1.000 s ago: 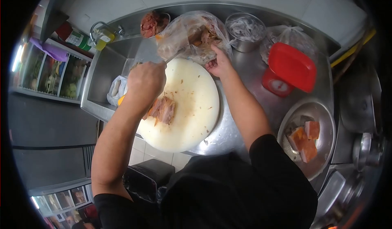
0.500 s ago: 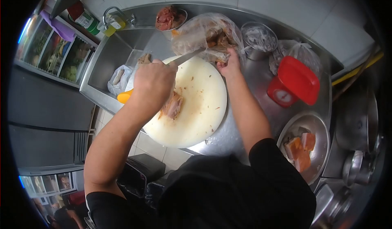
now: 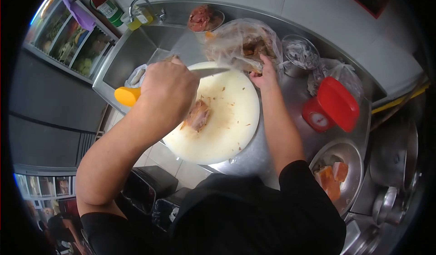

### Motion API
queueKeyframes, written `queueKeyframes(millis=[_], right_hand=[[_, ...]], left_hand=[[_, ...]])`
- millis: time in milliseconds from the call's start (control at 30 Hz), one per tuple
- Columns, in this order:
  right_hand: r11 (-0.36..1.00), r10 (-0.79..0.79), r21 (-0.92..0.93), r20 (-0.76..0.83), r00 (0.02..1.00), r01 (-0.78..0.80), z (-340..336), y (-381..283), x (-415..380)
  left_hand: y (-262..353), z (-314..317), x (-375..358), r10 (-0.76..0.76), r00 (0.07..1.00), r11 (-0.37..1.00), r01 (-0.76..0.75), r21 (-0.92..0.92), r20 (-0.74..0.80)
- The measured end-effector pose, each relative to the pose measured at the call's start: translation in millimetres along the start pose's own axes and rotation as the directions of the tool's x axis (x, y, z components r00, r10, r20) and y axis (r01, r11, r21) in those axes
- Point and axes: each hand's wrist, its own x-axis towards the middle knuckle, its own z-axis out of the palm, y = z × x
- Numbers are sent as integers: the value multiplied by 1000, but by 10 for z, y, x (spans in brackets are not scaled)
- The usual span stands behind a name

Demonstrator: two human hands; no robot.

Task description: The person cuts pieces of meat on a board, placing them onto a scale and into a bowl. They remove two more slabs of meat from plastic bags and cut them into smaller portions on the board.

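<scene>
My left hand (image 3: 170, 89) is closed around the yellow handle of a knife (image 3: 213, 71). The blade points right across the far edge of the round white cutting board (image 3: 227, 137). A chunk of cooked meat (image 3: 198, 116) lies on the board, just beside my left wrist. At the board's far right edge, my right hand (image 3: 267, 73) grips a piece of meat (image 3: 252, 65) by the mouth of a clear plastic bag (image 3: 222, 44). More brown meat shows inside that bag.
Behind stand a bowl of reddish meat (image 3: 204, 19) and a metal pot (image 3: 297, 69) with crumpled plastic. To the right are a red scale (image 3: 320, 114) and a colander (image 3: 356, 164) with meat pieces. A sink (image 3: 120, 69) with a faucet (image 3: 141, 1) is at left.
The knife has turned from slanting up to nearly level, its handle end showing more at left. My right hand stays at the bag's mouth. The whole view has shifted slightly.
</scene>
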Motion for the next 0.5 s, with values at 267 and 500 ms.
queueKeyframes(millis=[267, 500], right_hand=[[998, 45, -53, -18, 999, -46, -3, -72, 53], [995, 24, -98, 7, 1000, -23, -346, 129, 387]], left_hand=[[-127, 304, 36, -95, 995, 993, 91, -81, -41], [11, 915, 140, -137, 986, 969, 113, -221, -99]])
